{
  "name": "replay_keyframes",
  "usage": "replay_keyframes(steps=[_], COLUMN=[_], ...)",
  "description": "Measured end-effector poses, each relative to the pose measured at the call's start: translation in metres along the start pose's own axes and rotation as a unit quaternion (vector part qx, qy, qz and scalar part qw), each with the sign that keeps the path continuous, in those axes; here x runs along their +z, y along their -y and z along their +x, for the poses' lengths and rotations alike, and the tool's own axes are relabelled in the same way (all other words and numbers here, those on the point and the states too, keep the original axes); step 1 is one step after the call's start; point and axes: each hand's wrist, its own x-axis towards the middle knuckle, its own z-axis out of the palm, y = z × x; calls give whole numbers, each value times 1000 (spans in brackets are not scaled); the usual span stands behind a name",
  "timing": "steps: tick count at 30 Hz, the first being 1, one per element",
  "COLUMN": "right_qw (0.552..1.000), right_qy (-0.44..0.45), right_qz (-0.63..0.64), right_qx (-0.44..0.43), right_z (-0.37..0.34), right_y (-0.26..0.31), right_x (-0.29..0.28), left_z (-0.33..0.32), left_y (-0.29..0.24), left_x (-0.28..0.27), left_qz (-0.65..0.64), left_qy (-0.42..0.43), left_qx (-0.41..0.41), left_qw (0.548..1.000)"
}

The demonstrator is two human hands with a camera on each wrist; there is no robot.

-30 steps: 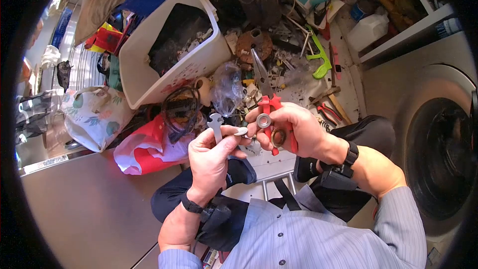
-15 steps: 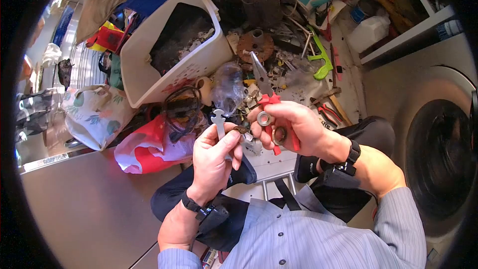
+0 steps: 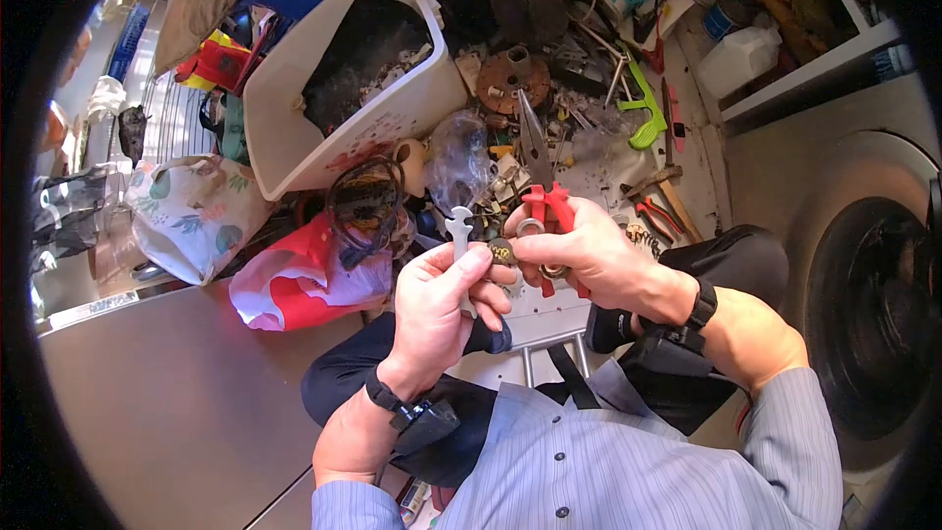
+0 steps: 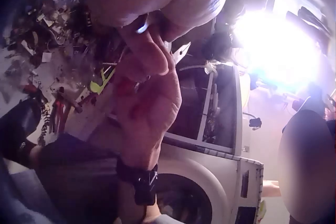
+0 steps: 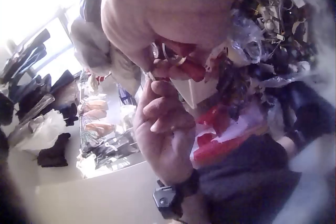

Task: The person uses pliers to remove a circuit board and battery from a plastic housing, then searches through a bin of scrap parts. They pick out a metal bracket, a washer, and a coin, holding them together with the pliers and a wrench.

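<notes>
In the head view the left hand (image 3: 437, 309) grips a flat grey wrench-like piece (image 3: 458, 228), its notched end up, and pinches a small dark round piece (image 3: 501, 252) with yellowish marks. The right hand (image 3: 599, 260) has thumb and finger at that piece's right edge. Red-handled pliers (image 3: 535, 142) stay in the right hand, jaws pointing up and away. A metal ring (image 3: 530, 228) and a brass-coloured ring (image 3: 554, 271) are also held against the right fingers. Both wrist views show the hands meeting, with the small pieces mostly hidden.
Beyond the hands lie scattered scraps, a clear plastic bag (image 3: 459, 162), a rusty disc (image 3: 497, 88) and a green tool (image 3: 643, 103). A white bin (image 3: 378, 128) stands upper left, a red-white bag (image 3: 314, 280) below it. A front-loading washing machine (image 3: 824, 167) is at right.
The right thumb and fingers have moved in to touch the small round piece, whose dark face with yellowish marks now shows. Both hands and the grey piece have shifted slightly right in the head view.
</notes>
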Motion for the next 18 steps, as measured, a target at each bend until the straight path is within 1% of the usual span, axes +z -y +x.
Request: replay_keyframes(steps=[2, 5, 9, 10, 12, 15, 18], right_qw=[999, 999, 999, 1000, 1000, 1000, 1000], right_qy=[14, 12, 7, 6, 5, 1, 3], right_qz=[13, 18, 29, 14, 0, -13, 4], right_qx=[32, 28, 27, 23, 20, 5, -7], right_z=[-1, 4, 2, 2, 2, 3, 3], right_y=[6, -7, -5, -2, -1, -5, -9], right_x=[-2, -6, -1, -1, -1, -2, -2], left_z=[-1, -2, -2, -2, -2, -1, 0], left_y=[0, 1, 1, 1, 2, 3, 4], left_x=[0, 1, 0, -2, -7, -7, -6], left_qz=[-5, -13, -28, -29, -49, -52, -52], left_qy=[1, 8, 13, 13, 39, 23, 8], left_qx=[-7, -23, -37, -37, -45, -50, -52], left_qw=[1000, 1000, 999, 999, 997, 997, 997])
